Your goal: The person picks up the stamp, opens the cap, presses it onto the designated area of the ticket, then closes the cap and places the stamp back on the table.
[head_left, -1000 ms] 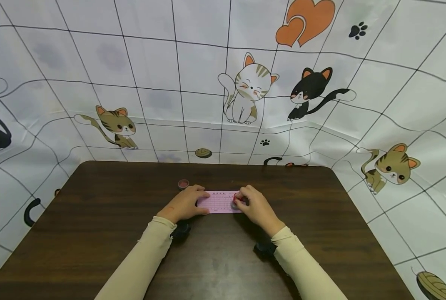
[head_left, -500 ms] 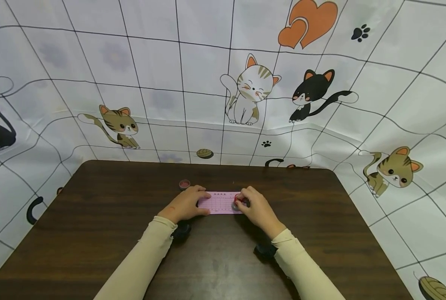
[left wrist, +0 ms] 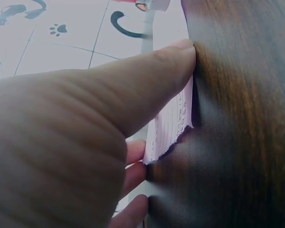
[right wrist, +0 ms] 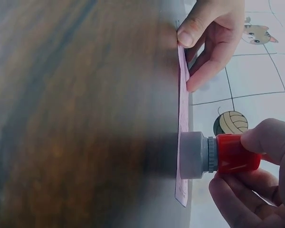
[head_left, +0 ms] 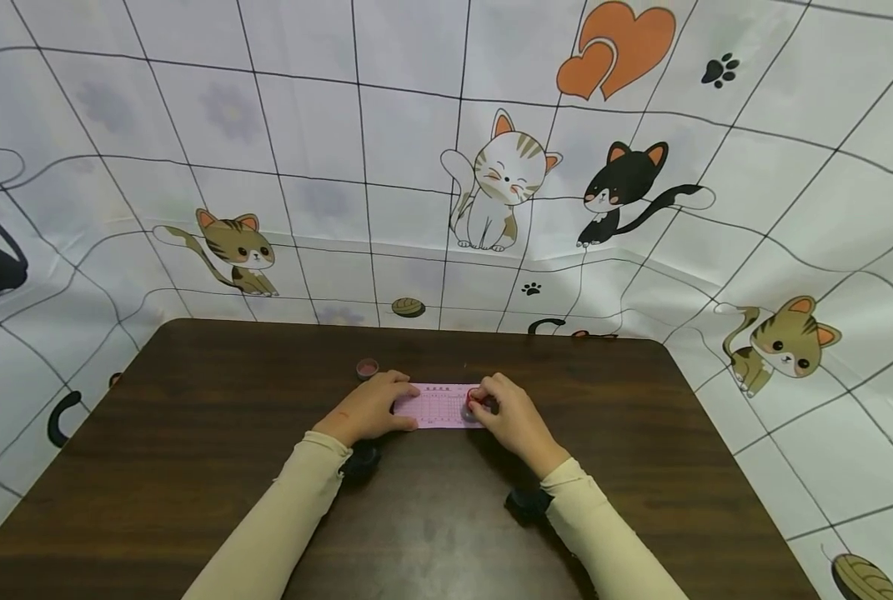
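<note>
A pink printed paper slip (head_left: 438, 407) lies flat on the dark wooden table. At its left end my left hand (head_left: 371, 407) presses it down, thumb on the near edge and fingertips at the far edge. The left wrist view shows the straight thumb lying across the slip (left wrist: 173, 118), whose end is ragged. My right hand (head_left: 519, 421) pinches the red handle of a small stamp (right wrist: 237, 153) between thumb and fingers. The stamp's grey round base stands upright on the slip's right end. Part of the stamp is hidden behind the fingers in the head view.
A small round dish (head_left: 367, 368) with a reddish inside sits just beyond my left hand. The brown table (head_left: 446, 525) ends at the back against a white curtain (head_left: 303, 125) printed with cats and grid lines. Dark devices are strapped under both wrists.
The head view shifts slightly. Both hands, the slip and the stamp keep their places on the table.
</note>
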`<state>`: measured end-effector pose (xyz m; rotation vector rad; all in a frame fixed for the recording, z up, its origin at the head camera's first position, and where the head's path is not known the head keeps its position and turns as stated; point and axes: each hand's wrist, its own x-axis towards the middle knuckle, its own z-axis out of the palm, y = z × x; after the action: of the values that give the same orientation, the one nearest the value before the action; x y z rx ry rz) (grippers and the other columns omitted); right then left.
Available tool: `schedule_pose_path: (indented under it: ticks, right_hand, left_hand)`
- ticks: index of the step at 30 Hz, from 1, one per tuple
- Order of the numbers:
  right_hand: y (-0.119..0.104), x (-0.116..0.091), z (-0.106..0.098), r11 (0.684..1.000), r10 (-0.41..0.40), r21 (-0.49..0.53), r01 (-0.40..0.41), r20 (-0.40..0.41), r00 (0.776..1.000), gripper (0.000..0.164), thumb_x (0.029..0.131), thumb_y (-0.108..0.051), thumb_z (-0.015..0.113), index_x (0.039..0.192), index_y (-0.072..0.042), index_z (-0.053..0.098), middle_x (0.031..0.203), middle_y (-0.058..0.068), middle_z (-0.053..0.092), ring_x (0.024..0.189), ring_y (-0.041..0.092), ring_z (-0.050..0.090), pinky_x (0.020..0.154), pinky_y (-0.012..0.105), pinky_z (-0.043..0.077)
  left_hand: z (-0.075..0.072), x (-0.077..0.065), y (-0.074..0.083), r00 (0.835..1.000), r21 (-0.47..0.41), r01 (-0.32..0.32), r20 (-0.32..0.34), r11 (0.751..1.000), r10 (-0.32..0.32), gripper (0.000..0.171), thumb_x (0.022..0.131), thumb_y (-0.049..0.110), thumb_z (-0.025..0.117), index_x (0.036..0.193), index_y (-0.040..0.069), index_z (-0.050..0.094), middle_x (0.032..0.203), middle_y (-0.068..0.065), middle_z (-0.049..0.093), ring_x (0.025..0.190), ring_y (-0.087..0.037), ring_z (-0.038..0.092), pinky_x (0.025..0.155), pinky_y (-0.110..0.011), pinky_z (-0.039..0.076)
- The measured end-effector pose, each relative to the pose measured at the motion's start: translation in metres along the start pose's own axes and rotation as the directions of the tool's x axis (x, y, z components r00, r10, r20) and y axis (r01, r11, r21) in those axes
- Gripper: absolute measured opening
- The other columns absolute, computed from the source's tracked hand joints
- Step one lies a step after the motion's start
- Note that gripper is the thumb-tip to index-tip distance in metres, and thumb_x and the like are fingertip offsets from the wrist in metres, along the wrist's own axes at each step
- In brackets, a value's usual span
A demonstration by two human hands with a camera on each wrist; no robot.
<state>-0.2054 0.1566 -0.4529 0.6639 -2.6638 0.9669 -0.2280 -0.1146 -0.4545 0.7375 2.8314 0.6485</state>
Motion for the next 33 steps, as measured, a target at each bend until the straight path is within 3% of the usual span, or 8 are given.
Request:
schedule_pose_path:
  ticks: [9,29,33]
  right_hand:
    - [-0.0039,-0.0006,-0.0019,1.000,-0.007,0.017,0.007,-0.002,1.000,0.017,0.089,-0.005,0.081,0.086,-0.014,0.067,0.089,-0.001,0.062,0.083,0.020,0.062,0.075,0.034,0.054]
    - [-0.0047,-0.0009,-0.0028,1.000,-0.021,-0.005,0.021,-0.007,1.000,0.019,0.088,-0.004,0.081,0.084,-0.014,0.066,0.087,-0.002,0.061,0.080,0.017,0.061,0.073,0.032,0.053]
    - [-0.0021,-0.0003,-0.0041,0.999,-0.003,0.045,0.003,0.005,1.000,0.018,0.089,-0.004,0.080,0.091,-0.011,0.064,0.091,0.001,0.064,0.084,0.017,0.065,0.077,0.035,0.058]
  left_hand:
    - [0.0002,-0.0017,-0.0004,1.000,-0.002,0.007,-0.001,1.000,-0.007,0.057,0.091,0.038,0.081,0.140,0.013,0.065,0.152,-0.016,0.051,0.139,-0.035,0.050,0.113,-0.052,0.042]
    - [0.0022,-0.0012,-0.0012,1.000,-0.007,-0.006,0.001,1.000,0.006,0.058,0.091,0.038,0.080,0.141,0.014,0.065,0.152,-0.016,0.050,0.140,-0.035,0.048,0.115,-0.051,0.040]
    - [0.0023,-0.0011,-0.0011,1.000,-0.003,-0.006,-0.003,1.000,0.006,0.057,0.091,0.038,0.081,0.140,0.014,0.065,0.152,-0.016,0.050,0.140,-0.035,0.048,0.115,-0.051,0.040]
